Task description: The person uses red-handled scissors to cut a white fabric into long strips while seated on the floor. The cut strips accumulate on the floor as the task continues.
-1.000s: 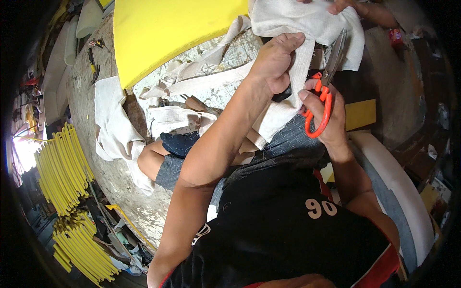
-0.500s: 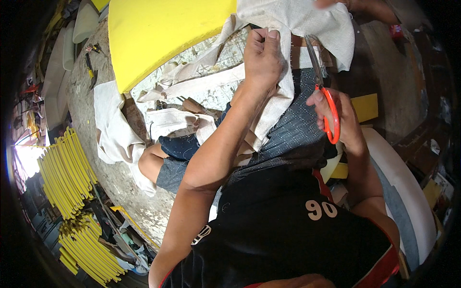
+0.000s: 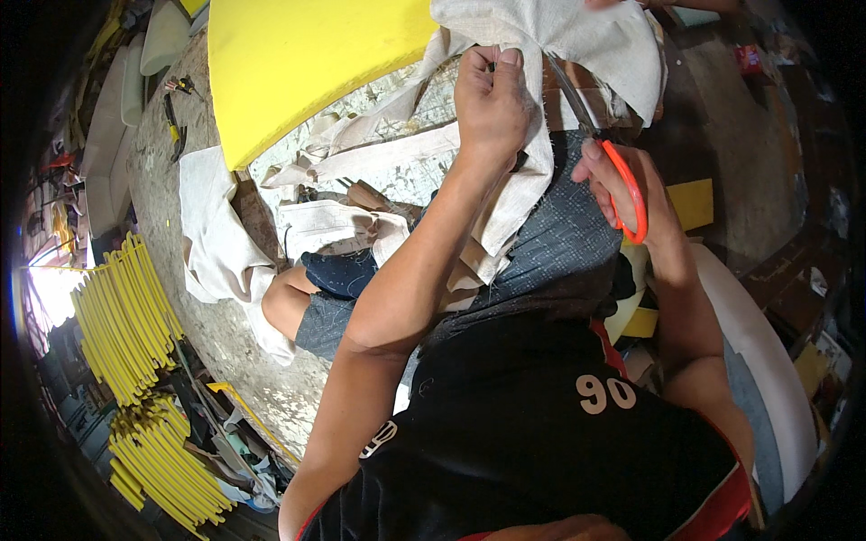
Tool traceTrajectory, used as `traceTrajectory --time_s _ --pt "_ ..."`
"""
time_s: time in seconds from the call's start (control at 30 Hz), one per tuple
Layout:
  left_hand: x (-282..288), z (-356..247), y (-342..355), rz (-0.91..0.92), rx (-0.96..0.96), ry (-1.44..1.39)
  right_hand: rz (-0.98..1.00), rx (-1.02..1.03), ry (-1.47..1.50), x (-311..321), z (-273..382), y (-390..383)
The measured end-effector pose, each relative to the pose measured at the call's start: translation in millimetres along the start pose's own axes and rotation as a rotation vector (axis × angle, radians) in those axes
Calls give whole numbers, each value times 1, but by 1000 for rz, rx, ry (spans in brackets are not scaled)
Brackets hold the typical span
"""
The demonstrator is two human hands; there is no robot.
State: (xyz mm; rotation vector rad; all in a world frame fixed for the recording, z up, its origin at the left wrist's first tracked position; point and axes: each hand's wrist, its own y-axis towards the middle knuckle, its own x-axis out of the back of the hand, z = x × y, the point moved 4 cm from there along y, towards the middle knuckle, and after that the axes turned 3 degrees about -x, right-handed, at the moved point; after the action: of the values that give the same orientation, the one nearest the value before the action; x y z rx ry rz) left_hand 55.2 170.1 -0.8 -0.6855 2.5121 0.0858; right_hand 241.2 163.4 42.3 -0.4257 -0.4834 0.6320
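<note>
My left hand (image 3: 492, 104) is closed in a pinch on the edge of an off-white cloth (image 3: 586, 38), and a strip of it hangs down past my wrist. Scissors (image 3: 635, 194) with orange-red handles are in my right hand (image 3: 645, 185). Their dark blades point up and left, with the tips against the hanging cloth to the right of my left hand. From this view I cannot tell whether the blades have fabric between them.
A large yellow foam panel (image 3: 316, 72) lies at the upper left of a worn table (image 3: 203, 117). Cloth scraps (image 3: 221, 225) and black-and-yellow pliers (image 3: 173, 126) are there too. Stacked yellow curved pieces (image 3: 126, 320) stand at left. Another person's hand (image 3: 603, 4) shows at the top edge.
My right hand and the scissors have moved up and slightly left along the cloth. My left hand keeps its pinch, almost unmoved. The other person's arm has shifted upward, mostly out of view.
</note>
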Motion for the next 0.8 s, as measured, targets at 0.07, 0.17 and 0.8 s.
traceTrajectory --time_s 0.07,0.17,0.8 --pt "0 0 1 -3 1 -12 6 -12 -12 0 2 3" --pt "-1 -3 2 0 10 -14 -12 8 -18 1 3 6" --pt "2 -3 12 -21 -21 22 -29 -38 10 -2 10 16"
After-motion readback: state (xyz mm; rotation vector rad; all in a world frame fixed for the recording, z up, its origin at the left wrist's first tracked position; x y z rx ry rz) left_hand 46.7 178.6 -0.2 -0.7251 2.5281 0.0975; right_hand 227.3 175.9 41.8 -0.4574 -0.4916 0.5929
